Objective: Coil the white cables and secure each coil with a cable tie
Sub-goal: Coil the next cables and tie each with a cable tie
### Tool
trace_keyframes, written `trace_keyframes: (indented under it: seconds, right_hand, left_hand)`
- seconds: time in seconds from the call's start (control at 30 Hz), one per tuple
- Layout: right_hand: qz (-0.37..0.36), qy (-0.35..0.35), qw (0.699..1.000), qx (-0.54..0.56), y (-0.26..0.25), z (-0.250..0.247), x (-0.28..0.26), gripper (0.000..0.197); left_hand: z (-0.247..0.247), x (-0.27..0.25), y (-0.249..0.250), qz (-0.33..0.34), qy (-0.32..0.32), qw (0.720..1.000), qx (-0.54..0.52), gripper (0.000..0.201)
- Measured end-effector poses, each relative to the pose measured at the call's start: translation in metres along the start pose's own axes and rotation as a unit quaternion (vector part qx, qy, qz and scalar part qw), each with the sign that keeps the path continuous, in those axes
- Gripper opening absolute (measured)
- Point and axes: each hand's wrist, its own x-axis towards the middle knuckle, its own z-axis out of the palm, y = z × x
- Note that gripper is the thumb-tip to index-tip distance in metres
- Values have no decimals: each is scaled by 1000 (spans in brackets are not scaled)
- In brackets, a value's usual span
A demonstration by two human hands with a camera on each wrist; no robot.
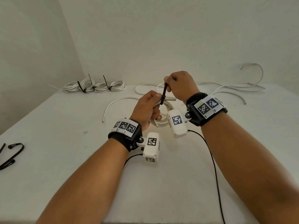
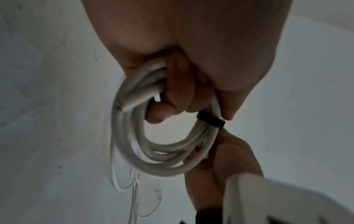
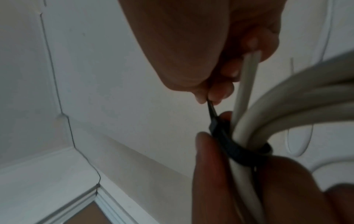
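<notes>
My left hand grips a small coil of white cable above the middle of the table, thumb pressed by the tie's head. A black cable tie is looped round the coil. My right hand pinches the tie's tail just above it, and the tail stands nearly upright. In the left wrist view my fingers pass through the coil, with the tie across its strands. The right wrist view shows the tie's band snug round the coil and the tail between my fingertips.
Several tied white coils lie at the back left of the white table. Loose white cables sprawl at the back right, and one lies left of my hands. Spare black ties rest at the left edge.
</notes>
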Motion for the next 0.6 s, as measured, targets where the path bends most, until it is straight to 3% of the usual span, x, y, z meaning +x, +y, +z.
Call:
trace_keyframes:
  seconds: [0.13, 0.3, 0.43, 0.6]
  right_hand:
    - [3, 17, 999, 28, -1, 2, -1, 34]
    - [24, -124, 991, 34, -6, 16, -10, 48]
    - [-25, -81, 996, -11, -7, 13, -8, 48]
    - [-18, -82, 996, 13, -3, 8, -6, 44]
  left_hand:
    - [3, -4, 2, -1, -15, 1000, -9, 24]
    - [-4, -3, 6, -9, 17, 998, -53, 25]
    - [-3, -3, 6, -26, 15, 998, -56, 18]
    - [-1, -4, 7, -27, -12, 998, -56, 28]
